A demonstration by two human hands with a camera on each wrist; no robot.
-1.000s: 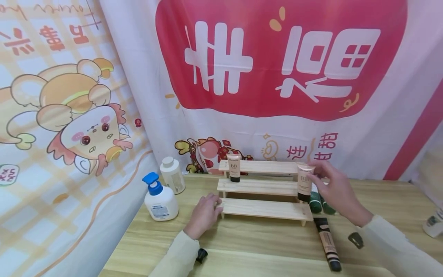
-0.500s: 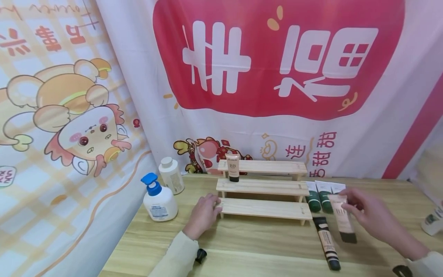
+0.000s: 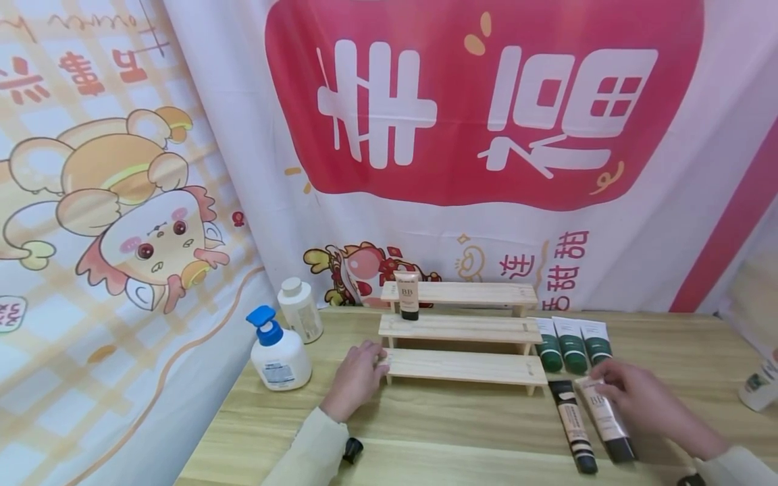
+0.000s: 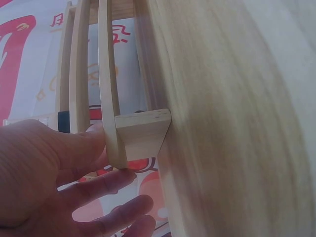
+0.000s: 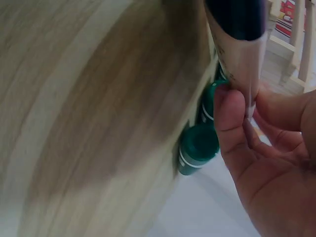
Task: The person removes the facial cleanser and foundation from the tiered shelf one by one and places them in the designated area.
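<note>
My right hand (image 3: 653,405) pinches the flat end of a beige BB cream tube (image 3: 606,417), its black cap pointing toward me, low over the table. In the right wrist view, thumb and fingers grip that BB cream tube (image 5: 241,61) at its crimped end. A black-and-tan tube (image 3: 573,428) lies just left of it. My left hand (image 3: 355,379) holds the left end of the lowest plank of a three-step wooden stand (image 3: 464,368). The left wrist view has the thumb on one face of the plank (image 4: 109,89) and the index finger under its edge. Another BB cream tube (image 3: 408,297) stands on the middle step.
Three white-and-green tubes (image 3: 571,347) stand right of the stand. A blue-topped pump bottle (image 3: 281,358) and a white capped bottle (image 3: 300,310) are at the left. A small black object (image 3: 352,450) lies by the left sleeve. A white bottle (image 3: 760,385) is at the far right.
My right hand has carried the BB cream tube from the stand's right end down and right, to beside the black-and-tan tube. My left hand has stayed on the stand.
</note>
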